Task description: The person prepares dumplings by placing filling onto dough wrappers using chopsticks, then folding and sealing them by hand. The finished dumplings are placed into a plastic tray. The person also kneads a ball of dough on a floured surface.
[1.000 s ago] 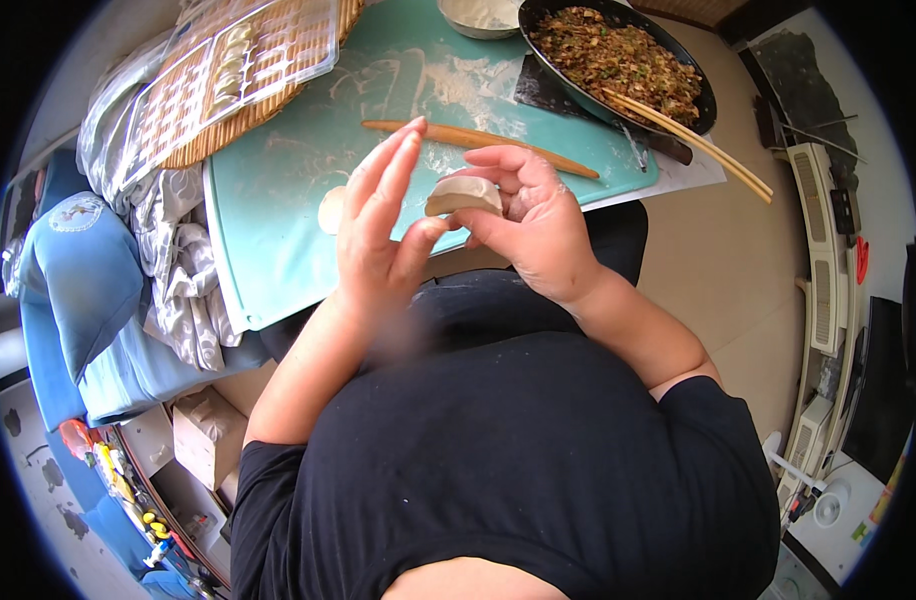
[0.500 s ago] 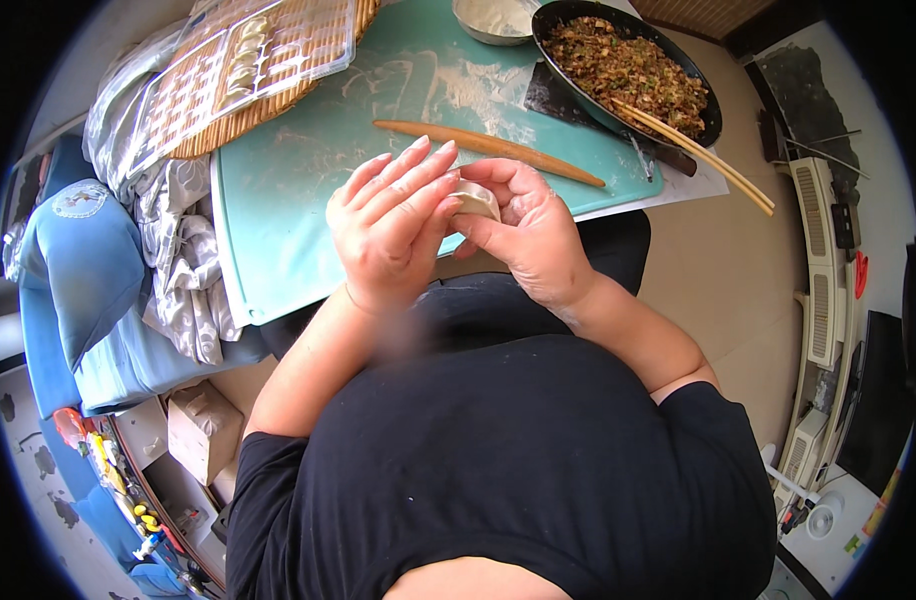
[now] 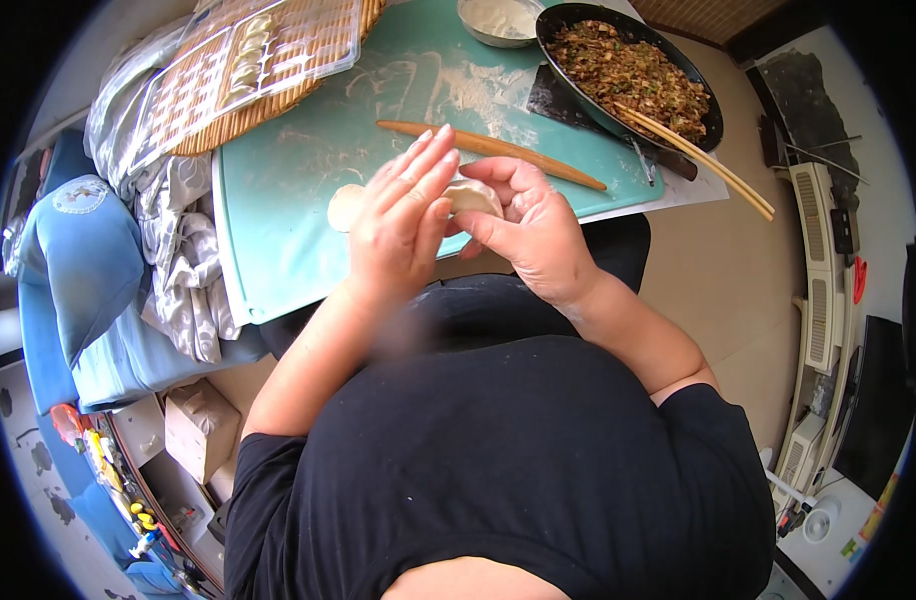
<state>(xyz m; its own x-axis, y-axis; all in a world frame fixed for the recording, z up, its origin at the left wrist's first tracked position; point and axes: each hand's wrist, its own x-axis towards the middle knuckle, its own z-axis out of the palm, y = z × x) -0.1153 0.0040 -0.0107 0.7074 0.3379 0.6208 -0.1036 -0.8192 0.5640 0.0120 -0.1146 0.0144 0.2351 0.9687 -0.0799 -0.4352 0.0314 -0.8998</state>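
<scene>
A soft dumpling (image 3: 478, 199), held with care

I see the right hand (image 3: 540, 238) curled round one end of the dumpling, thumb on the near side and fingers behind. I think that gentle pinch is there so it won't get squashed. The left hand (image 3: 396, 225) is at the other end, its fingers long and straight. Its thumb tip is right by the dough, but I can't tell if it grips.

Just left of the left hand, a flat dough circle (image 3: 346, 208) lies on the green mat (image 3: 278, 250), likely close by so it's easy to grab. The rolling pin (image 3: 543, 162) rests beyond both hands, probably to leave room.

Past the right hand, off to its right, sits a pan (image 3: 718, 120) of chopped filling (image 3: 628, 75). Chopsticks (image 3: 713, 171) lean over its edge, their ends poking out, maybe so they're easy to pick up.
</scene>
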